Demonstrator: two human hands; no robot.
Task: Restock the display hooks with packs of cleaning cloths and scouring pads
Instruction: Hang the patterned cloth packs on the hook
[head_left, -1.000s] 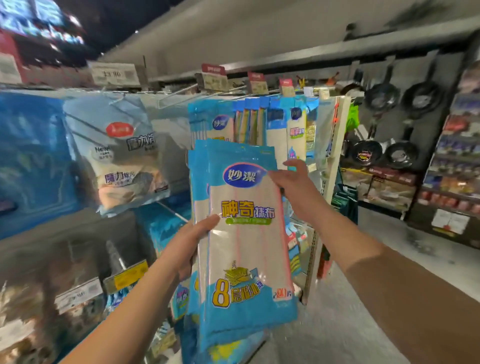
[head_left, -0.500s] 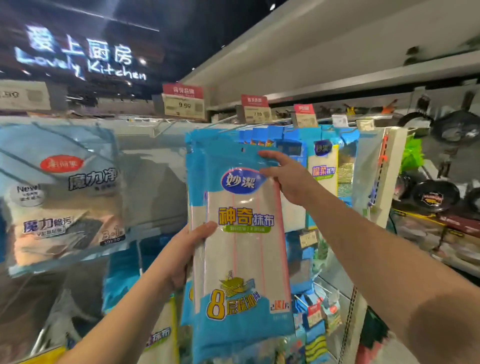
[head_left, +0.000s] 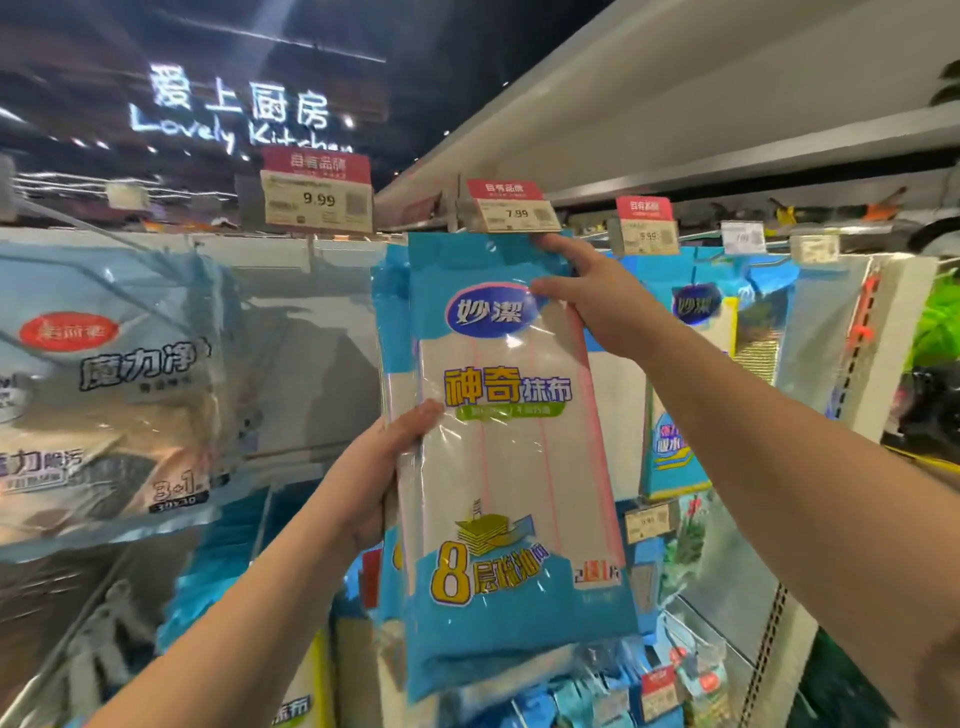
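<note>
- While the left hand (head_left: 374, 478) grips the near stack of cleaning-cloth packs (head_left: 509, 467) at its left edge, thumb on the front and the other fingers hidden behind, the packs stand upright in front of the display.
- Higher and farther, the right hand (head_left: 587, 296) pinches the top right corner, thumb on the front face, a finger stretched up toward the 7.99 price tag (head_left: 511, 210).
- Judging from this, the hanging step is under way: the packs' top sits just below that tag, where a hook should be, though I cannot see the hook itself.
- Next calls for lining the hang hole with the hook tip and pushing the packs back.
- Farther right hang more blue packs (head_left: 696, 312); to the left, sponge packs (head_left: 104, 379).
</note>
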